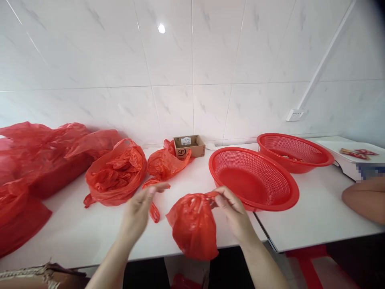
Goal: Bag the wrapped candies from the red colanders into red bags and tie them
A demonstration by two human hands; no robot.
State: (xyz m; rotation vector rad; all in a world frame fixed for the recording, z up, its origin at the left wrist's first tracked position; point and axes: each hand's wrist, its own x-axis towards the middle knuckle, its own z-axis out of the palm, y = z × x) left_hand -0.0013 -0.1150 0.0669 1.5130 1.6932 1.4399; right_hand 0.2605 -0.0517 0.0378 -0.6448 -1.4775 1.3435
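My right hand (231, 208) pinches the top edge of a small red plastic bag (194, 226) that hangs over the front edge of the white table (75, 233). My left hand (141, 208) is a little to the left of the bag, fingers spread; its fingertips touch a thin red plastic strip (155, 210). Whether it grips the strip I cannot tell. A red mesh basket (254, 178) sits just right of my right hand.
Several red plastic bags (116, 172) lie piled on the left. A small cardboard box (189, 145) stands by the tiled wall. A second red basket (294, 151) and a white tray (351, 158) are at right. Another person's arm (365, 198) rests on the right table.
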